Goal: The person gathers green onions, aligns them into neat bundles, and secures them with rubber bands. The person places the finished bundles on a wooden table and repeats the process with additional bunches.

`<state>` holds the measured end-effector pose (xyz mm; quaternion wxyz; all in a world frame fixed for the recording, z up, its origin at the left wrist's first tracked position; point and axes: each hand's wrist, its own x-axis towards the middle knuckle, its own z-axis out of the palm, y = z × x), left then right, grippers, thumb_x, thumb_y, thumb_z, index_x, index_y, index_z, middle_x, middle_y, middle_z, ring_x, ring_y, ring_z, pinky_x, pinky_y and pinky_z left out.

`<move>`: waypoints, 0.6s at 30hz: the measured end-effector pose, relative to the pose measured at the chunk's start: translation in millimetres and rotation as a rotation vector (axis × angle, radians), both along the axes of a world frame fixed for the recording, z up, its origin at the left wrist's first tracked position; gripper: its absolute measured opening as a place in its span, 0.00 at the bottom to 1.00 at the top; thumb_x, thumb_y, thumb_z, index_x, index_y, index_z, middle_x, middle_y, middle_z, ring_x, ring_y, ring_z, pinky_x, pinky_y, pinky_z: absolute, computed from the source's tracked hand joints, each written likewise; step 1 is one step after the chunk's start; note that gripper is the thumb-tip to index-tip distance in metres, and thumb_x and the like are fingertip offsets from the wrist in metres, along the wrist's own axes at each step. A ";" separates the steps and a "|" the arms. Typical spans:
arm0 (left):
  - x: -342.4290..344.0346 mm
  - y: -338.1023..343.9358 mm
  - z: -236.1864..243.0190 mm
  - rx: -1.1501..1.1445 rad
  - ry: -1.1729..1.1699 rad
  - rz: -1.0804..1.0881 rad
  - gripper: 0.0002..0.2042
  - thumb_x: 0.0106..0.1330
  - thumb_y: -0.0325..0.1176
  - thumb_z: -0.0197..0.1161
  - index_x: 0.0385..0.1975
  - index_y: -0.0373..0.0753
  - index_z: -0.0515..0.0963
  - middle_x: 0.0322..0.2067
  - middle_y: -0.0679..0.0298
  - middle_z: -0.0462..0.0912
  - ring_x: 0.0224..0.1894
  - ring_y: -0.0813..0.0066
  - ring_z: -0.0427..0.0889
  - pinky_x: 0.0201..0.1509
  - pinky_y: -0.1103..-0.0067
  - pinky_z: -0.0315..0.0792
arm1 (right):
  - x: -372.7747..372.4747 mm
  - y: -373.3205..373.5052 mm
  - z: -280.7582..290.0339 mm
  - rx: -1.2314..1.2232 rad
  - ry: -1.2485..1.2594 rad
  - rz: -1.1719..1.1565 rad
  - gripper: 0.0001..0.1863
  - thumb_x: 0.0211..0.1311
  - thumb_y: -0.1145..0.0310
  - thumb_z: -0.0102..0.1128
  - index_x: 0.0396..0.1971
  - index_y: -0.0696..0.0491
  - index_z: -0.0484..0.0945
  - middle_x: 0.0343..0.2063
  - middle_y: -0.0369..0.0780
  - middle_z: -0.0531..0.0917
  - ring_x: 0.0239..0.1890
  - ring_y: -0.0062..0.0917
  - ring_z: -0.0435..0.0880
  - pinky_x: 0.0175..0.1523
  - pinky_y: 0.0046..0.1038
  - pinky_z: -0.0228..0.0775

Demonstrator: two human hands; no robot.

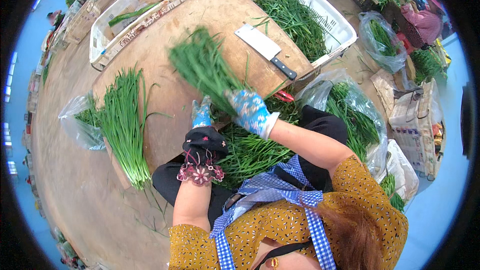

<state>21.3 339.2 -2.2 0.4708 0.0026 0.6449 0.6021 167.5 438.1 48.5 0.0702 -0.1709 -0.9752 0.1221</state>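
My right hand (250, 112), in a blue flowered glove, is closed round a bunch of garlic chives (200, 62), whose leafy tops are blurred over the wooden board (160, 45). Close beside the bunch's lower end is my left hand (202, 113), in a matching glove, its fingers pointing up and apart. A cleaver (258, 41) with a black handle lies flat on the board to the right. Along the board's left side rests a neat bundle of chives (125, 125), white ends toward me. More loose chives (255, 152) fill my lap below both hands.
Behind the board stand a white crate (107, 30) at left and another white crate (342, 25) heaped with greens at right. Clear plastic bags of chives (352, 120) sit to my right. Farther right, a person in pink (425, 22) sits among greens. A red-handled object (284, 96) lies near the board's edge.
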 end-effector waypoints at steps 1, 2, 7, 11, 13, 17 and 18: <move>6.7 -6.0 7.2 0.064 -0.154 0.137 0.31 0.62 0.49 0.54 0.62 0.45 0.56 0.58 0.56 0.64 0.56 0.52 0.66 0.54 0.53 0.66 | 3.9 -5.7 1.5 -0.114 0.003 0.071 0.40 0.42 0.59 0.67 0.57 0.56 0.62 0.44 0.50 0.75 0.46 0.41 0.75 0.51 0.36 0.67; 8.9 -10.8 15.2 0.156 -0.219 0.155 0.28 0.63 0.48 0.53 0.61 0.45 0.59 0.56 0.56 0.66 0.56 0.55 0.67 0.52 0.52 0.67 | 6.5 -5.3 2.7 -0.167 0.030 0.103 0.37 0.43 0.59 0.66 0.56 0.54 0.65 0.44 0.49 0.76 0.47 0.40 0.75 0.51 0.36 0.67; 6.8 -16.6 39.5 0.074 -0.300 0.226 0.26 0.62 0.49 0.54 0.57 0.44 0.65 0.54 0.55 0.70 0.51 0.54 0.72 0.50 0.52 0.69 | -10.3 60.4 3.0 -0.555 0.312 -0.285 0.25 0.52 0.58 0.63 0.49 0.54 0.74 0.42 0.48 0.79 0.44 0.34 0.80 0.48 0.29 0.71; 1.9 -9.9 38.9 0.137 -0.413 0.261 0.27 0.63 0.53 0.51 0.57 0.42 0.66 0.54 0.57 0.71 0.51 0.51 0.72 0.53 0.50 0.66 | -50.7 83.4 -7.7 -0.634 -0.001 -0.501 0.36 0.53 0.42 0.53 0.55 0.55 0.69 0.56 0.49 0.69 0.59 0.39 0.67 0.62 0.32 0.58; -2.9 -7.1 32.7 0.170 -0.488 0.283 0.27 0.63 0.54 0.50 0.56 0.42 0.67 0.54 0.57 0.71 0.51 0.51 0.72 0.53 0.50 0.66 | -70.4 64.8 -13.3 -0.675 -0.095 -0.404 0.39 0.52 0.39 0.51 0.55 0.55 0.68 0.55 0.49 0.70 0.59 0.40 0.67 0.62 0.33 0.57; -12.3 -13.1 14.3 0.043 -0.485 0.244 0.31 0.56 0.62 0.55 0.48 0.39 0.74 0.44 0.55 0.78 0.43 0.53 0.77 0.49 0.55 0.70 | -74.0 3.5 -18.0 -0.754 -0.109 -0.088 0.40 0.47 0.36 0.56 0.54 0.51 0.69 0.52 0.49 0.73 0.55 0.40 0.71 0.58 0.33 0.61; -8.2 -19.7 10.1 0.065 -0.504 0.220 0.31 0.55 0.61 0.56 0.47 0.40 0.75 0.42 0.55 0.79 0.42 0.55 0.78 0.47 0.57 0.71 | -67.4 -8.8 -17.3 -0.932 -0.086 -0.069 0.39 0.47 0.38 0.56 0.54 0.50 0.70 0.51 0.48 0.74 0.54 0.39 0.73 0.57 0.34 0.63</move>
